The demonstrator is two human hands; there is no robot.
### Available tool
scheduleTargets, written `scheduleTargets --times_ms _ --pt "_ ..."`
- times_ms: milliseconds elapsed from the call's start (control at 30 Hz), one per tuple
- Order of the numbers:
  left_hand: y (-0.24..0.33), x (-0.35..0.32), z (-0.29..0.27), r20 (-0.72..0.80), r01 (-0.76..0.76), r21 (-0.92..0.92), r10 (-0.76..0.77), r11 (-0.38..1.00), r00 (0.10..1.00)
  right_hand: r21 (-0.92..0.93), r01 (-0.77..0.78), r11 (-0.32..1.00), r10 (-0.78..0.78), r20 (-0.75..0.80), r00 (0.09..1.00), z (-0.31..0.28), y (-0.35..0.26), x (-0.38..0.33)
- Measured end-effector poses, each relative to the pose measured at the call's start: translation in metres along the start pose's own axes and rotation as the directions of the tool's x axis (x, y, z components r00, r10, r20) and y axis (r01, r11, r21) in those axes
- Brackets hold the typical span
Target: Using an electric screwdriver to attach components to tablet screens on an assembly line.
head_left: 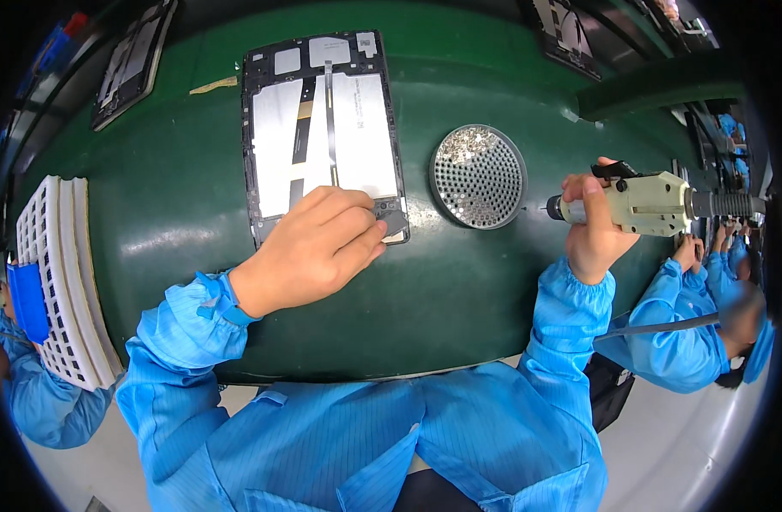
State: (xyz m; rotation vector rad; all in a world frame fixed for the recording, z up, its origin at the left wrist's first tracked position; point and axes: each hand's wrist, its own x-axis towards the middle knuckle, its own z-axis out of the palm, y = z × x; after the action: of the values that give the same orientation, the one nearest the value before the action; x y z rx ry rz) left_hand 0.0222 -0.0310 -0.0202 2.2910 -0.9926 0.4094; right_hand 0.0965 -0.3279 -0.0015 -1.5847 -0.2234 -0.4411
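A tablet shell [369,128] with silver panels, a black frame and flat ribbon cables lies on the green bench before me. My left hand [318,247] rests over its lower edge, fingers curled together. The fingertips meet a small dark grey part [394,222] at the lower right corner; whether they pinch it or only press on it is hidden. Out to the right, my right hand [597,226] grips a pale electric screwdriver [651,203], its tip pointing left. Between the hands sits a round dish [479,189] with a perforated plate and many tiny silver screws.
Stacked white grid trays [62,273] with a blue piece stand at the left edge. Other tablet shells lie at the far left [133,64] and far right [566,38]. A yellowish strip [213,85] lies beside my tablet. Co-workers in blue sit on both sides.
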Motion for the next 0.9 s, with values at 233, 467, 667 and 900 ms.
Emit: scheduleTargets --times_ms 233,467,667,900 --pt "-0.002 -0.003 0.002 -0.008 -0.086 0.004 0.086 0.996 0.996 0.026 0.020 0.999 -0.020 0.004 1.000 0.001 0.001 -0.001" --pt "-0.002 -0.002 -0.003 0.066 -0.094 0.040 0.091 0.995 0.994 0.002 0.023 1.000 -0.023 0.015 1.000 -0.002 0.001 0.001" --pt "-0.007 -0.005 -0.021 0.164 0.047 0.000 -0.047 0.999 0.985 0.014 -0.097 0.995 0.098 -0.061 0.993 0.005 -0.013 0.013" --pt "0.001 0.001 0.006 0.109 0.095 0.033 -0.098 0.995 0.989 0.248 -0.042 0.968 0.039 0.016 0.999 0.007 -0.025 0.011"
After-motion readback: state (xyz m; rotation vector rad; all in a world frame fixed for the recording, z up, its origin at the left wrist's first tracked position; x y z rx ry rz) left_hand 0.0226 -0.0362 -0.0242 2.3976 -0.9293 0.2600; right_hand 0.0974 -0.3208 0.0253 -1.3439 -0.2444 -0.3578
